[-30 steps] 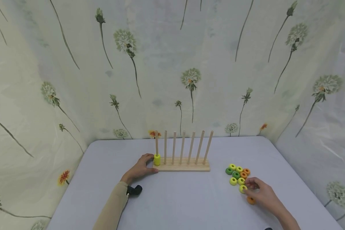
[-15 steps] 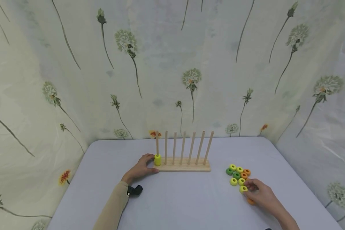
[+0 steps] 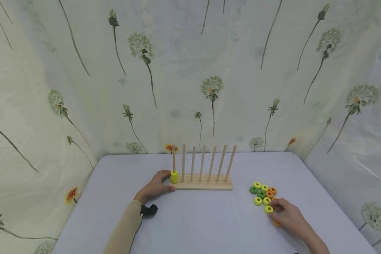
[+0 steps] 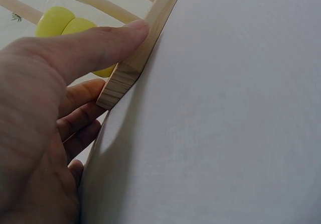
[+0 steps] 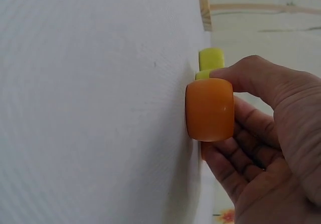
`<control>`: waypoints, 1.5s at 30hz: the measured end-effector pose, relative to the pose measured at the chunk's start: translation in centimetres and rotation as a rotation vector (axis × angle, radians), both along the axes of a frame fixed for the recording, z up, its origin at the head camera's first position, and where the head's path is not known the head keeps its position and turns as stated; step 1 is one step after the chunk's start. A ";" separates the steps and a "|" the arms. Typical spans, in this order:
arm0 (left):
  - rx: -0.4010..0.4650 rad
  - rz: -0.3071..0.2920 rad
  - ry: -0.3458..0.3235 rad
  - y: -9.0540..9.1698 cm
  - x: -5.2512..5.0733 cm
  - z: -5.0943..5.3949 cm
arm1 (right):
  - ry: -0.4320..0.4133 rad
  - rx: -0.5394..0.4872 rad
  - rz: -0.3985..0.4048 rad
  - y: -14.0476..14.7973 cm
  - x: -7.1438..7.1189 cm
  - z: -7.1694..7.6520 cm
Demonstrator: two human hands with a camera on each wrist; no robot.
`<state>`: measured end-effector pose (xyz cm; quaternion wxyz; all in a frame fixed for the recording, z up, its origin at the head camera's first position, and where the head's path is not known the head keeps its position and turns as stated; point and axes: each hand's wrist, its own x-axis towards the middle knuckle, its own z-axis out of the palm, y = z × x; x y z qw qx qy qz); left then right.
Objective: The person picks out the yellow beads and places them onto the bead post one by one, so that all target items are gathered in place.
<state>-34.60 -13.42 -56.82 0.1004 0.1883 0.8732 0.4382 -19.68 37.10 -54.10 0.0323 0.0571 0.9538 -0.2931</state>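
Observation:
At the left end of a wooden peg stand (image 3: 203, 185), my left hand (image 3: 155, 184) grips the base. In the left wrist view its thumb (image 4: 100, 48) lies along the front of the base (image 4: 123, 81), with the other fingers behind. Stacked yellow beads (image 3: 174, 177) sit on the leftmost peg; the other pegs are bare. On the right, my right hand (image 3: 290, 216) has thumb and index finger around a yellow bead (image 3: 268, 209) on the table. An orange bead (image 5: 209, 109) lies under this hand, nearest the right wrist camera and largely hidden in the head view.
Beyond the right hand lie loose beads: green ones (image 3: 261, 194), yellow ones (image 3: 258, 201) and orange ones (image 3: 269, 194). A black wrist device (image 3: 149, 210) is on the left sleeve. Flower-printed cloth (image 3: 177, 88) surrounds the white table (image 3: 209, 222).
My right hand has shifted slightly and covers more of the orange bead below it. The left hand keeps its grip on the stand. The beads stay in place.

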 end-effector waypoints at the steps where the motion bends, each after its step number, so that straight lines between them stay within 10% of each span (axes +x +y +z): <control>1: 0.008 0.001 -0.002 0.0 0.0 0.0 | 0.003 -0.001 0.002 0.0 0.0 0.0; 30: 0.011 -0.003 0.000 0.0 0.2 0.2 | 0.017 -0.038 0.034 -1.4 -1.2 2.1; 45: -0.004 0.000 0.007 0.1 0.4 0.5 | 0.202 -0.085 0.228 -5.5 -2.7 4.2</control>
